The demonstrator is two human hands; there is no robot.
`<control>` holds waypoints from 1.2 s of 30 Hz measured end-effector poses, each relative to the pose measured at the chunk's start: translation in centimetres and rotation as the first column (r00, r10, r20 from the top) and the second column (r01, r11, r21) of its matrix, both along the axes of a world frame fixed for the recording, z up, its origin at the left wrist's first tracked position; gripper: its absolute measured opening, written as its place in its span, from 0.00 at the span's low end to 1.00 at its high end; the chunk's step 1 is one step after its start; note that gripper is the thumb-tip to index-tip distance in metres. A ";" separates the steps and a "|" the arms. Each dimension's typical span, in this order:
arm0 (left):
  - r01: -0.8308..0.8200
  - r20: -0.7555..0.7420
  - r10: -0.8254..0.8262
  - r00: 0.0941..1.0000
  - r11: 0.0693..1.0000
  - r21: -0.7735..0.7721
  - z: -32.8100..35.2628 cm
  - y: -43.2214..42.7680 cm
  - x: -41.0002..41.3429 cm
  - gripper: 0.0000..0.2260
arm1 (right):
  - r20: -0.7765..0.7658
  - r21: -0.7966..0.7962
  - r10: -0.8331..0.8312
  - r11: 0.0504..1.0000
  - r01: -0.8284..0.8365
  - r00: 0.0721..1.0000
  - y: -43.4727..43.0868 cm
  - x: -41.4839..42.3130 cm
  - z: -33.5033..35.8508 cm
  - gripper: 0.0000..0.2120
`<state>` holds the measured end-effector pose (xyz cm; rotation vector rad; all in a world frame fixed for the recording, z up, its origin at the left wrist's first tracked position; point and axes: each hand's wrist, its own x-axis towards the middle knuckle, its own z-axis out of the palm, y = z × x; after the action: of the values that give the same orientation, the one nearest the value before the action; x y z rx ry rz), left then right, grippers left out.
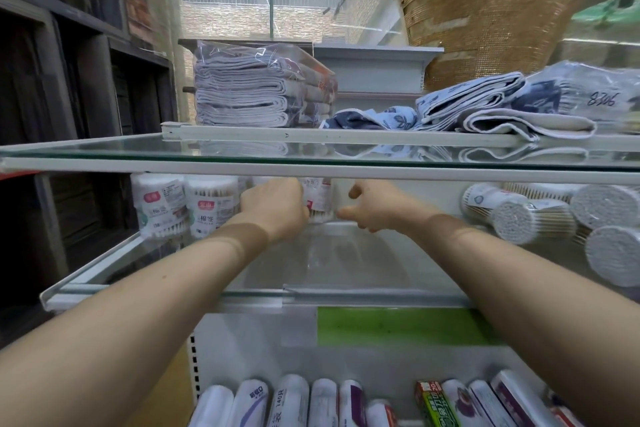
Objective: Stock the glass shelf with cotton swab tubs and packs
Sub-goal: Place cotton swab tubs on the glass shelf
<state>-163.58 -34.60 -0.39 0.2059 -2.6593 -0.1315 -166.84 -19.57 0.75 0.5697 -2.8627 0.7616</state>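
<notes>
Currently: glass shelf (346,263) carries packs (519,224) lying on their sides at right, upright tubs (211,206) at far left. One tub (318,199) stands far centre. Left hand (273,204) curls round its left side; right hand (372,206) just beside its right edge, fingers curled, grip unclear.

On the lower clear glass shelf (346,267), the left grip (273,208) curls round an upright clear plastic cotton swab tub with a red-and-white label (318,199). The right grip (370,206), fingers curled, sits just beside it; contact is unclear. Round clear-wrapped swab packs (530,220) lie on their sides at right.
</notes>
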 end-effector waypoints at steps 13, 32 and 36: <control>0.175 0.071 -0.175 0.982 0.985 0.009 0.7 7.5 0.5 0.07 | -0.112 0.111 -0.113 0.986 0.125 0.987 6.9 2.7 -0.3 0.11; 0.321 0.124 -0.325 0.937 0.946 0.053 1.1 13.1 -1.4 0.07 | -0.485 0.495 -0.159 0.761 0.420 0.860 12.9 3.7 0.1 0.13; 0.332 0.129 -0.338 0.932 0.941 0.065 1.0 13.2 -1.9 0.08 | -0.517 0.548 -0.138 0.705 0.451 0.845 14.0 3.9 0.2 0.14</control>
<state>-165.47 -21.45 0.66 -0.2379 -2.8099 -0.2933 -162.94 -5.54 0.99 0.2497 -2.6004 -0.4259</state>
